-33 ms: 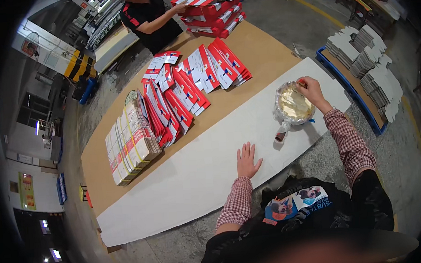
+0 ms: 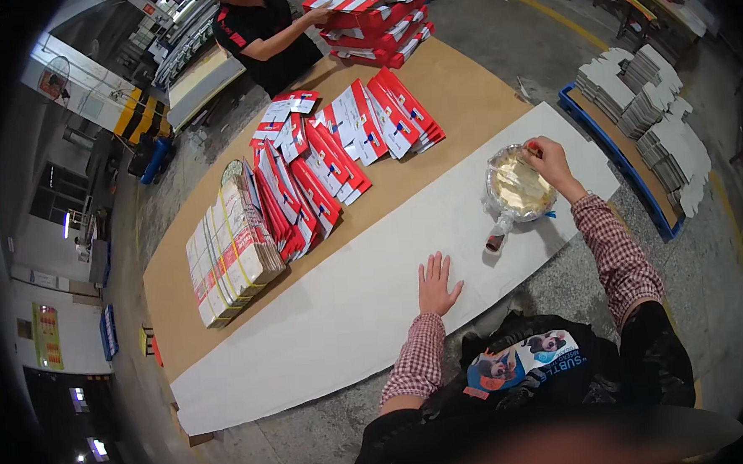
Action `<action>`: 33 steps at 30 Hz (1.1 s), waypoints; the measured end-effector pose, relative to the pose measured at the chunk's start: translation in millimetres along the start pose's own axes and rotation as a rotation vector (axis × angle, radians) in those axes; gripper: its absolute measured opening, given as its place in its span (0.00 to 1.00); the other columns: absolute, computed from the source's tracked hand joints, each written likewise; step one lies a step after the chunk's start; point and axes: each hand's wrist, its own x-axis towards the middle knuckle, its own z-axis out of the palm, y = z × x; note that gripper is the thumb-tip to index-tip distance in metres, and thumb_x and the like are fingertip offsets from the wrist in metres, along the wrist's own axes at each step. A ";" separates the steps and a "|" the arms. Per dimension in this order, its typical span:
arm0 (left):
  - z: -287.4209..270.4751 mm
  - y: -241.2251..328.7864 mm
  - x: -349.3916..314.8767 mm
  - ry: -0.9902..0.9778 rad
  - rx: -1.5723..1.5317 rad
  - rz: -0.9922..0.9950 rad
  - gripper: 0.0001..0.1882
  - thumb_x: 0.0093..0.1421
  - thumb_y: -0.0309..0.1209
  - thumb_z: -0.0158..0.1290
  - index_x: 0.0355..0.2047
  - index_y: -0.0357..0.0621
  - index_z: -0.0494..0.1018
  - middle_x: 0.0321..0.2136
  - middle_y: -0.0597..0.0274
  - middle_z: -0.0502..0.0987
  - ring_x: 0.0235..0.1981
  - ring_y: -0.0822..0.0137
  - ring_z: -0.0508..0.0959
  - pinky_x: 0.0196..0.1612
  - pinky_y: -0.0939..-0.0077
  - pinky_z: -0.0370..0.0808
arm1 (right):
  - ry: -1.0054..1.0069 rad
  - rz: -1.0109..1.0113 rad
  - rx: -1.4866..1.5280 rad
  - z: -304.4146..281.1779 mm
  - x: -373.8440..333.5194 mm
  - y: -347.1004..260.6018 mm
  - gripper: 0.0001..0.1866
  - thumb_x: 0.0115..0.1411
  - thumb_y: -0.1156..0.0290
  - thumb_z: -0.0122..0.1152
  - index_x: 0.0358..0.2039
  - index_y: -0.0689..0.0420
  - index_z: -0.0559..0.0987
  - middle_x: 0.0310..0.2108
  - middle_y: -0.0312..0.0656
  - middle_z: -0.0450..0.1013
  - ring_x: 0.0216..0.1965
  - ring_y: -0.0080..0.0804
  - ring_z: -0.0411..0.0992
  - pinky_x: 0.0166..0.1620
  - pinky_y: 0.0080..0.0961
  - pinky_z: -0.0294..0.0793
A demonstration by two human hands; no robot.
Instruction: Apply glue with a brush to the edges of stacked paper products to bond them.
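Note:
My left hand (image 2: 436, 292) lies flat on a long white sheet (image 2: 334, 318), fingers spread and holding nothing. To its right stands a round pan (image 2: 520, 184) wrapped in clear plastic, with yellowish contents and its handle (image 2: 495, 241) toward me. At the pan's upper right rim, my right hand (image 2: 550, 162) has its fingers closed in a pinch. A small reddish thing (image 2: 533, 150) shows at those fingertips, too small to name. What lies under the fingers is hidden.
Red and white flat cartons (image 2: 330, 163) lie fanned across the brown board (image 2: 473, 80), beside a strapped cardboard bundle (image 2: 231, 252). Beyond them, a co-worker (image 2: 265, 36) handles stacked red cartons (image 2: 377, 26). Grey cardboard stacks (image 2: 646, 104) rest on a blue-edged pallet (image 2: 620, 160) at right.

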 end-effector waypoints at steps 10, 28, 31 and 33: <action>1.9 4.0 3.4 -0.033 0.004 -0.008 0.38 0.58 0.51 0.47 0.63 0.45 0.53 0.65 0.53 0.49 0.67 0.54 0.48 0.65 0.51 0.42 | 0.007 0.032 0.042 -1.6 -3.4 28.3 0.10 0.52 0.68 0.64 0.31 0.61 0.78 0.26 0.47 0.73 0.27 0.39 0.73 0.32 0.30 0.71; -3.1 0.0 -0.7 0.024 0.029 -0.034 0.39 0.57 0.52 0.48 0.64 0.47 0.52 0.66 0.54 0.49 0.67 0.55 0.48 0.65 0.51 0.43 | -0.171 0.038 0.155 -17.0 20.2 3.9 0.12 0.55 0.66 0.61 0.30 0.64 0.76 0.21 0.39 0.73 0.23 0.21 0.69 0.28 0.23 0.69; -1.9 2.0 -3.3 -0.033 0.051 -0.044 0.38 0.58 0.52 0.47 0.64 0.47 0.52 0.66 0.54 0.49 0.67 0.56 0.48 0.66 0.52 0.44 | -0.171 0.071 0.221 -23.3 19.3 0.5 0.12 0.54 0.67 0.61 0.27 0.64 0.75 0.20 0.41 0.73 0.21 0.23 0.69 0.26 0.24 0.68; -3.3 5.0 -2.1 -0.061 0.051 -0.023 0.39 0.58 0.53 0.46 0.64 0.46 0.52 0.65 0.53 0.49 0.66 0.55 0.48 0.65 0.51 0.45 | -0.179 0.085 0.269 -23.9 22.0 4.1 0.11 0.55 0.67 0.61 0.27 0.64 0.75 0.20 0.39 0.73 0.20 0.21 0.69 0.25 0.22 0.68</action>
